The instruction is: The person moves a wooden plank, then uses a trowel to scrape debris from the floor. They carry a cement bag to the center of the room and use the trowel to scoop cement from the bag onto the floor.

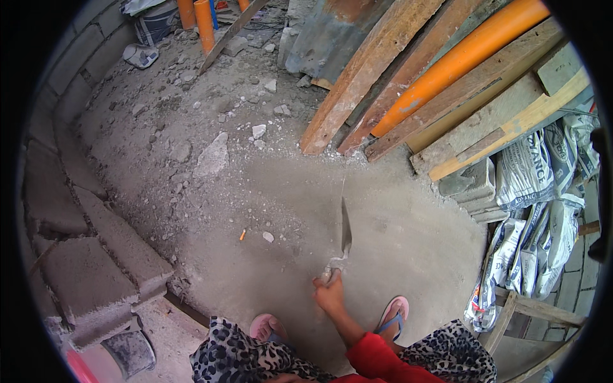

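My right hand (329, 295) reaches forward from a red sleeve and grips the handle of a mason's trowel (345, 231). The thin metal blade is seen edge-on and points away from me over the grey cement floor (396, 236). My feet in pink flip-flops (394, 313) stand on either side of the arm, with leopard-print trousers at the lower edge. My left hand does not show in the picture.
A low wall of grey concrete blocks (96, 255) curves along the left. Wooden planks (364, 70) and an orange pipe (460, 60) lean at the upper right. Cement sacks (536, 210) are piled at the right. Rubble (212, 156) lies ahead, a dark bucket (131, 351) at lower left.
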{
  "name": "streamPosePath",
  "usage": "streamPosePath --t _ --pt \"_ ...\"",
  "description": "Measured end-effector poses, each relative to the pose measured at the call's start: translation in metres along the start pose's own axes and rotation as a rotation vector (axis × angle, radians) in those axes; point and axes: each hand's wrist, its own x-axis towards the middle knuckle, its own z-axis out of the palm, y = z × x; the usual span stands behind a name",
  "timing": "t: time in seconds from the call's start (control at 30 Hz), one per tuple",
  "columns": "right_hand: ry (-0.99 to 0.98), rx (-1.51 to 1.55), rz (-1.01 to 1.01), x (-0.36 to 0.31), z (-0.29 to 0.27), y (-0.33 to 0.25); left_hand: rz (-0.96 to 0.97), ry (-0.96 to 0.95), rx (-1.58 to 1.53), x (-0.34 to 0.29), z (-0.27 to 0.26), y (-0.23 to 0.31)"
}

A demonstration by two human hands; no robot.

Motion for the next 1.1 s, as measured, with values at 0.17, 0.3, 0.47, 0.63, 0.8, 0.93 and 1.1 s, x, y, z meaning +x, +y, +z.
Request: streamPosePath --t 0.17,0.3,0.47,0.63,0.8,0.93,1.1 --pt "0.206 0.421 0.195 -0.014 0.058 0.019 0.018 0.032 -0.005 -0.014 0.007 0.005" --pt "-0.065 0.088 0.148 -0.047 0.192 -0.051 0.024 0.056 0.019 -0.019 0.01 0.011" --pt "-0.569 0.246 -0.174 -0.04 0.266 -0.181 0.026 0.106 0.081 -0.032 0.011 0.018" --pt "-0.766 0.421 -0.177 -0.013 0.173 -0.177 0.053 0.179 0.131 -0.043 0.017 0.022" --pt "-0.162 0.482 0.013 -0.055 0.15 -0.073 0.06 0.214 0.154 -0.049 0.018 0.021" --pt "-0.046 0.056 0.037 -0.097 0.21 -0.051 0.035 0.225 0.091 -0.053 0.015 0.014" --pt "-0.747 -0.033 -0.202 -0.095 0.259 -0.14 0.011 0.229 0.033 -0.051 0.008 0.003"
